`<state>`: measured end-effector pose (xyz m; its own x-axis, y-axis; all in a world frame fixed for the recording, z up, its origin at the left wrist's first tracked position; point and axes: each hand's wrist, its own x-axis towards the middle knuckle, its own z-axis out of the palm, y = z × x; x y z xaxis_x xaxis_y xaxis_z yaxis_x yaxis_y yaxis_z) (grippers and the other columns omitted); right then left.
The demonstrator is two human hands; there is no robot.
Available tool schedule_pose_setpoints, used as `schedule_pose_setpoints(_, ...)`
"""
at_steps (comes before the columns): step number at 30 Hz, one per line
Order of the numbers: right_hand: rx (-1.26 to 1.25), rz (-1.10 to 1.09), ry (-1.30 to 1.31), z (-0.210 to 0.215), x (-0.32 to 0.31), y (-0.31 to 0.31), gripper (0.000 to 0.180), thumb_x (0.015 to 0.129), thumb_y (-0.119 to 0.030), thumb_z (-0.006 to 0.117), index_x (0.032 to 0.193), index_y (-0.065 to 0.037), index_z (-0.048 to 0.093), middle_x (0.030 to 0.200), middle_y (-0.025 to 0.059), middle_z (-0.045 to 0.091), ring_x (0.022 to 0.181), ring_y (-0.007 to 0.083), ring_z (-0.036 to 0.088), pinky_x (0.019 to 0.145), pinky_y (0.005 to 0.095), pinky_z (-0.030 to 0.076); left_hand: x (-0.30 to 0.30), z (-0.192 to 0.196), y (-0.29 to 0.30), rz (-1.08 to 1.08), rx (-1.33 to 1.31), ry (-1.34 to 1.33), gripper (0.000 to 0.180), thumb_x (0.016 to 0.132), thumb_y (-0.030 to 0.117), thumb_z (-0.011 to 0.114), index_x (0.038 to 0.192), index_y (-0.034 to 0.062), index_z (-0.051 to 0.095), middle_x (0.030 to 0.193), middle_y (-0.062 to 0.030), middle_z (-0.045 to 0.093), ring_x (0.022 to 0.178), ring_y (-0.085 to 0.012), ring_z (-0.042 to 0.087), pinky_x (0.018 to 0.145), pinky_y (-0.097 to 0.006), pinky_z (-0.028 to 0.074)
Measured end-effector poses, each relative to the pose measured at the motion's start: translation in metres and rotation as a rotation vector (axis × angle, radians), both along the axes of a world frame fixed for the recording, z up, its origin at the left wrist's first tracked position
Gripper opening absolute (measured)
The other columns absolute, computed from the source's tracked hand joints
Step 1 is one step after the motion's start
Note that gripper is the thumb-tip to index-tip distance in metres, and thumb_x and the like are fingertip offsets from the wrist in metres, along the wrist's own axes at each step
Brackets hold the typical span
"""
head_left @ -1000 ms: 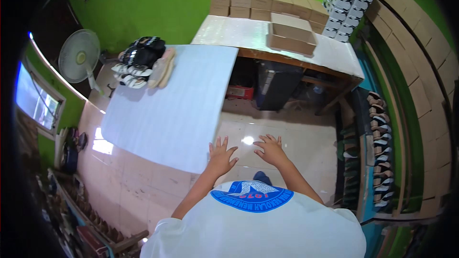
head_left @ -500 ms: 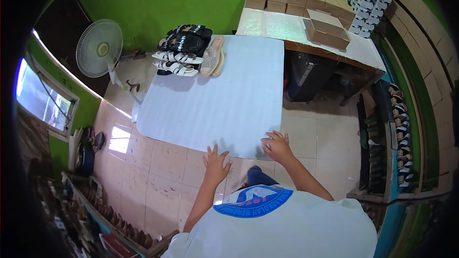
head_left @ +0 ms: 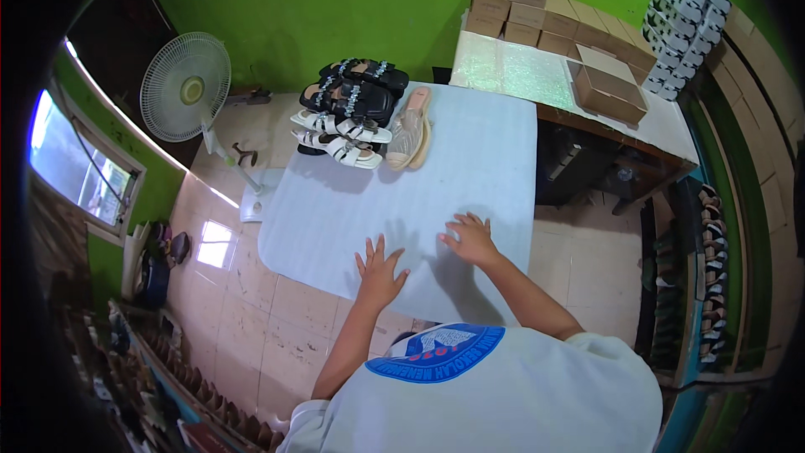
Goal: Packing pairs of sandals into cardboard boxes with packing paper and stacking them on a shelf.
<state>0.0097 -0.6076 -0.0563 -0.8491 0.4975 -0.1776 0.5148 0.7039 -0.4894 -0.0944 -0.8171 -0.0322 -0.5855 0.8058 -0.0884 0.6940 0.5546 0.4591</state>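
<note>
My left hand is held over the near part of the white table, fingers spread and holding nothing. My right hand hovers to its right, fingers apart and likewise bare, with a shadow falling on the tabletop below. At the table's far side lies a group of footwear: black sandals with shiny straps on top, white strappy sandals under and in front of them, and a pair of beige shoes just to the right. Both hands are well apart from the footwear.
A standing fan is left of the table. At the far right, a second table bears stacked brown boxes and one nearer box. Racks of footwear stand at the right and lower left.
My body and both hands have come closer to the table. The hands, at its near edge before, are now over its surface. The footwear stays where it was on the table.
</note>
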Motion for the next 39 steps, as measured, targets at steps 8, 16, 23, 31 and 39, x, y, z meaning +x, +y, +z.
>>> schedule_pose_setpoints(8,0.127,-0.152,-0.033,0.014,-0.131,0.053,0.07,0.081,-0.062,0.042,0.121,-0.005,0.052,0.139,0.0128,0.033,0.132,0.0341,0.02,0.103,0.0619,0.009,-0.095,-0.001,0.07,0.061,-0.004,0.175,0.062,0.076,0.031,0.065,0.131,0.0145,0.041,0.145,-0.0233,0.01,0.133,-0.0438,0.003,0.102,-0.063,0.006)
schedule_pose_setpoints(16,-0.192,-0.413,-0.136,0.008,-0.208,0.087,0.099,0.061,-0.076,0.053,0.126,-0.001,0.047,0.145,0.0201,0.017,0.136,0.0386,0.003,0.104,0.0597,0.002,-0.154,-0.012,0.124,-0.062,0.058,0.382,0.069,0.07,0.034,0.07,0.131,0.0177,0.042,0.147,-0.0182,0.005,0.135,-0.0405,0.001,0.102,-0.063,0.005)
schedule_pose_setpoints(23,-0.219,-0.65,-0.067,0.0,-0.225,0.084,0.077,0.056,-0.056,0.066,0.105,0.002,0.061,0.134,0.0205,0.037,0.132,0.0416,0.012,0.102,0.0611,0.008,-0.172,-0.022,0.134,-0.126,0.086,0.419,0.069,0.067,0.036,0.072,0.128,0.0173,0.046,0.147,-0.0178,0.01,0.136,-0.0375,0.003,0.103,-0.06,0.004)
schedule_pose_setpoints(31,-0.015,-0.667,0.025,0.02,-0.176,0.1,0.056,0.059,-0.038,0.069,0.1,0.0,0.063,0.132,0.0157,0.04,0.133,0.0374,0.012,0.103,0.0615,0.004,-0.166,-0.008,0.141,-0.101,0.107,0.433,0.075,0.07,0.039,0.069,0.135,0.0165,0.038,0.147,-0.0197,0.006,0.135,-0.0403,0.0,0.1,-0.064,0.002)
schedule_pose_setpoints(39,0.358,-0.377,0.124,0.051,-0.02,0.102,0.041,0.053,-0.029,0.075,0.087,-0.008,0.064,0.128,0.0078,0.042,0.134,0.036,0.012,0.103,0.0617,-0.004,-0.111,0.028,0.179,-0.162,0.095,0.423,0.097,0.061,0.037,0.077,0.14,0.0199,0.024,0.146,-0.0215,0.003,0.134,-0.0422,0.0,0.1,-0.065,0.005)
